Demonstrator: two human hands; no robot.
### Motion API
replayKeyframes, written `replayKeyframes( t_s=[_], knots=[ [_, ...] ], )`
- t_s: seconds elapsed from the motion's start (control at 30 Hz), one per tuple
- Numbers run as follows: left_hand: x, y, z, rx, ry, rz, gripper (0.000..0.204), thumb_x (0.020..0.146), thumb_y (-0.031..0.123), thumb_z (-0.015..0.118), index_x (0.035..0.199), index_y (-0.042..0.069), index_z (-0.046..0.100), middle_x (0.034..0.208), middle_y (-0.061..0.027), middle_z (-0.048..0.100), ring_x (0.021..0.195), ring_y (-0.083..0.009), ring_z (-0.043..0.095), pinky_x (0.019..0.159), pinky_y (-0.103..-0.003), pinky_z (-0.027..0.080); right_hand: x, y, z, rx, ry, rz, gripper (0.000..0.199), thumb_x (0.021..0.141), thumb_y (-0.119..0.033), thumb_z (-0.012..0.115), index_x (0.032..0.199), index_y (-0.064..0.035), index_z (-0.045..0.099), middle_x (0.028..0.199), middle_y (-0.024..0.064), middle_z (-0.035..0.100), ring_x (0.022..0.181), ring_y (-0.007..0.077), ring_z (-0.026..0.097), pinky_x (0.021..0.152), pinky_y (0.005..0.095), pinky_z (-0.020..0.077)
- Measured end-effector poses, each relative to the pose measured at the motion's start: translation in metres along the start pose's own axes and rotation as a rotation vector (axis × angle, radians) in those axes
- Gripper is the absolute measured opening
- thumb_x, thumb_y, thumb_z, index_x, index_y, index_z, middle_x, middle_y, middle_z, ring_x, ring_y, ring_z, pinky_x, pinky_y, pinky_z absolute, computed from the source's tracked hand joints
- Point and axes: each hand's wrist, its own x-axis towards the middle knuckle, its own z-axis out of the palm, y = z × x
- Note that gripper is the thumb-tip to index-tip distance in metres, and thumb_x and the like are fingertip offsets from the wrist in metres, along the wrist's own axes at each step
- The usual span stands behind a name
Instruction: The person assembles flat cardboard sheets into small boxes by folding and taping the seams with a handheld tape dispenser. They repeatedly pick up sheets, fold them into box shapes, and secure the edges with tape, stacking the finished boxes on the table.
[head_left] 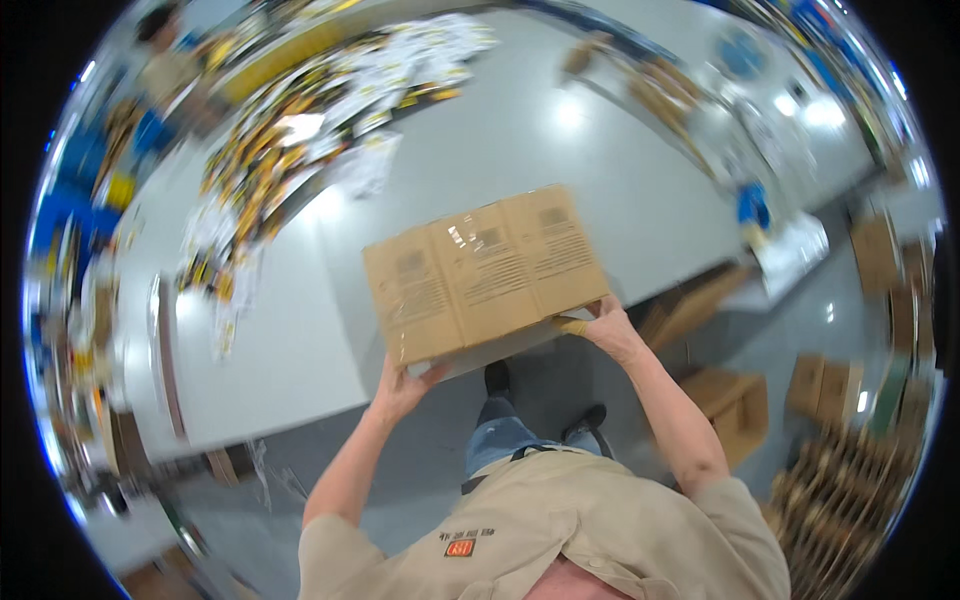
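Observation:
A brown cardboard box (487,275) is held in front of me, over the near edge of the grey-white table (300,370). Its face shows three side-by-side panels with dark print and glossy clear tape. My left hand (402,388) grips the near left corner, thumb along the near side. At the near right corner my right hand (608,330) holds the box, and something yellowish shows at its fingertips, too small to name. The fingers under the box are partly hidden.
A large heap of flat black, yellow and white packets (300,150) covers the table's far left. Opened cardboard (665,90) lies at the far right. An open carton (735,410) and a wooden pallet (840,490) stand on the right floor. Another person (175,75) is at far left.

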Motion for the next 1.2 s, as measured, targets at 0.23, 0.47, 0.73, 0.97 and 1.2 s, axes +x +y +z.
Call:
replayKeyframes(
  t_s=[0.23, 0.47, 0.73, 0.97, 1.2],
  knots=[
    [-0.027, 0.092, 0.105, -0.132, -0.408, -0.146, 0.047, 0.083, 0.013, 0.079, 0.121, -0.004, 0.059, 0.106, -0.0119, 0.066, 0.100, -0.0181, 0.062, 0.084, -0.035, 0.052, -0.190, 0.040, -0.092, 0.197, 0.538, -0.095, 0.064, 0.081, -0.015, 0.082, 0.138, -0.0040, 0.054, 0.130, 0.0063, 0.063, 0.120, 0.0162, 0.057, 0.104, 0.0337, 0.0450],
    [-0.074, 0.154, 0.298, -0.002, -0.744, 0.085, 0.086, 0.079, 0.007, 0.078, 0.147, -0.003, 0.027, 0.141, -0.0181, 0.041, 0.125, -0.0263, 0.049, 0.102, -0.037, 0.045, -0.383, 0.146, -0.185, 0.516, 0.923, -0.197, 0.053, 0.086, -0.008, 0.077, 0.134, -0.0015, 0.057, 0.124, 0.0049, 0.066, 0.113, 0.0145, 0.060, 0.100, 0.0320, 0.0471],
    [-0.156, 0.228, 0.625, 0.000, -0.988, 0.456, 0.108, 0.082, 0.014, 0.075, 0.159, 0.002, -0.001, 0.156, -0.0194, 0.022, 0.144, -0.0296, 0.027, 0.118, -0.040, 0.026, -0.564, 0.337, -0.353, 0.835, 1.341, -0.192, 0.042, 0.091, -0.012, 0.073, 0.129, 0.0015, 0.058, 0.122, 0.0071, 0.066, 0.109, 0.0163, 0.062, 0.095, 0.0316, 0.0488],
    [-0.176, 0.172, 0.864, -0.047, -1.189, 0.219, 0.103, 0.086, 0.029, 0.073, 0.158, -0.002, 0.005, 0.159, -0.0216, 0.018, 0.147, -0.0331, 0.024, 0.120, -0.043, 0.024, -0.636, 0.472, -0.448, 0.872, 1.583, -0.088, 0.045, 0.093, -0.025, 0.075, 0.125, 0.0018, 0.059, 0.120, 0.0085, 0.066, 0.106, 0.0160, 0.062, 0.092, 0.0307, 0.0487],
    [-0.138, 0.100, 0.946, 0.035, -1.150, -0.440, 0.057, 0.100, 0.038, 0.062, 0.142, 0.003, 0.045, 0.128, -0.0093, 0.061, 0.115, -0.0212, 0.059, 0.097, -0.037, 0.050, -0.607, 0.493, -0.474, 0.151, 1.513, 0.655, 0.091, 0.084, -0.043, 0.076, 0.147, 0.0068, 0.033, 0.130, 0.0257, 0.060, 0.121, 0.0348, 0.060, 0.103, 0.0414, 0.0458]
  ],
)
